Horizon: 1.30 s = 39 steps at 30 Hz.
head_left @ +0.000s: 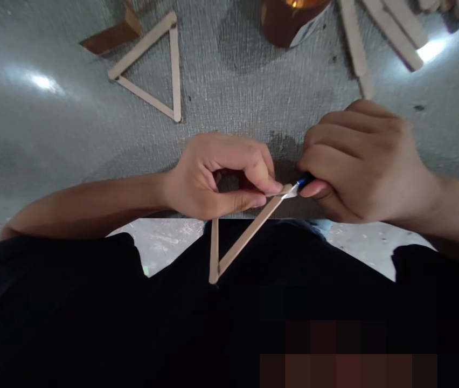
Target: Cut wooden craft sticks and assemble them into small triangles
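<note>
My left hand (229, 175) pinches one corner of a triangle of wooden craft sticks (249, 231) between thumb and fingertips. The triangle hangs over the table's near edge, its lowest corner in front of my dark shirt. In my right hand (367, 161), fingers curled shut, is a slim blue tool (304, 180) with a shiny, pale tip. That tip touches or nearly touches the pinched corner; a whitish bit shows beside it, too small to name. Most of the tool is hidden in the fist. A second craft-stick triangle (176, 75) lies flat on the table beyond my left hand.
A brown, round container (286, 24) with a pale label stands at the far side. Several loose craft sticks (395, 35) lie at the far right. A folded brown piece (112, 36) sits by the flat triangle. The grey table (71, 129) ends just below my hands.
</note>
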Motion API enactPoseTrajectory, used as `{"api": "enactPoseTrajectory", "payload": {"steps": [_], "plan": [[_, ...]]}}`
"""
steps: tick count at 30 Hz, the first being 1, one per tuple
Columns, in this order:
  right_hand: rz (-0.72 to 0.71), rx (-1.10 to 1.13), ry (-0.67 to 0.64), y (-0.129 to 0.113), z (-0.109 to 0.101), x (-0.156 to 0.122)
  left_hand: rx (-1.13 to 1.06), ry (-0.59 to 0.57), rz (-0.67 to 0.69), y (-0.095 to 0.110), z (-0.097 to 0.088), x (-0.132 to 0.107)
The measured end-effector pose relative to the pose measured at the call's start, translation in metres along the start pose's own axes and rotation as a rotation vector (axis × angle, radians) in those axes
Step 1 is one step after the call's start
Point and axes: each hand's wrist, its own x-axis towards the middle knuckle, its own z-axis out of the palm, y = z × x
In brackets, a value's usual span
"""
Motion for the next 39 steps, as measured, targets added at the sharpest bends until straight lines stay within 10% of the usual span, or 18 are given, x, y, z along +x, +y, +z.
{"api": "enactPoseTrajectory", "payload": {"steps": [39], "plan": [[0.025,-0.017,0.082,0.0015,-0.0013,-0.0014,-0.175,-0.054,-0.037,-0.0007,-0.0053,0.0020]]}}
